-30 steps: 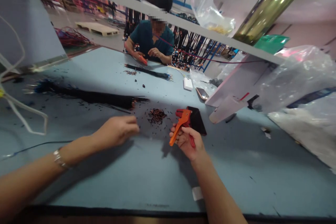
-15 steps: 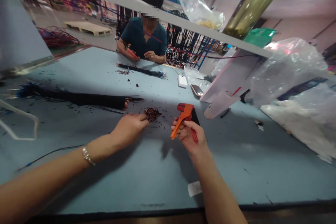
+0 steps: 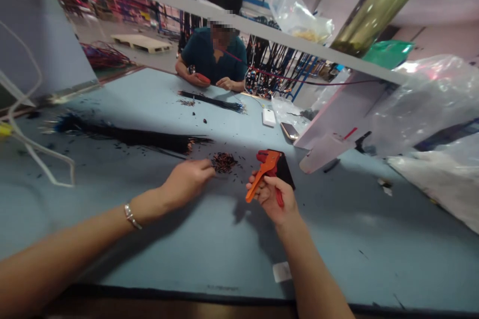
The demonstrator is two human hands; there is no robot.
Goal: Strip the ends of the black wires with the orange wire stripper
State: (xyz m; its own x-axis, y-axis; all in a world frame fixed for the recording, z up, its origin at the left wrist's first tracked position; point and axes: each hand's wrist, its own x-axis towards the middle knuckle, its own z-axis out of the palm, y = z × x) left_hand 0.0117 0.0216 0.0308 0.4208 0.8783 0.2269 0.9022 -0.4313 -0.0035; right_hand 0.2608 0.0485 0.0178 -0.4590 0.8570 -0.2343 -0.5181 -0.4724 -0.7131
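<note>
My left hand (image 3: 189,179) is closed in a pinch just above the table, left of a pile of small dark cut pieces with coppery ends (image 3: 223,163). What its fingertips hold is hidden or too thin to make out. A loose dark wire reaches toward the back of this hand from a long bundle of black wires (image 3: 138,138), which has bluish ends at left and coppery ends at right. My right hand (image 3: 275,197) grips an orange and red wire stripper (image 3: 266,167), its jaws pointing away from me. Below the jaws, a flat black object (image 3: 285,172) is partly covered.
Across the table a person holds a red tool (image 3: 202,79) near a second wire bundle (image 3: 215,102). A phone (image 3: 289,131) and white box (image 3: 268,117) lie by the divider. Plastic bags (image 3: 430,104) sit at right; a white looped cable (image 3: 48,159) stands at left.
The view has shifted, so the table's contents appear farther right. A thin wire with a blue end beside my left forearm no longer shows. My right hand keeps the wire stripper.
</note>
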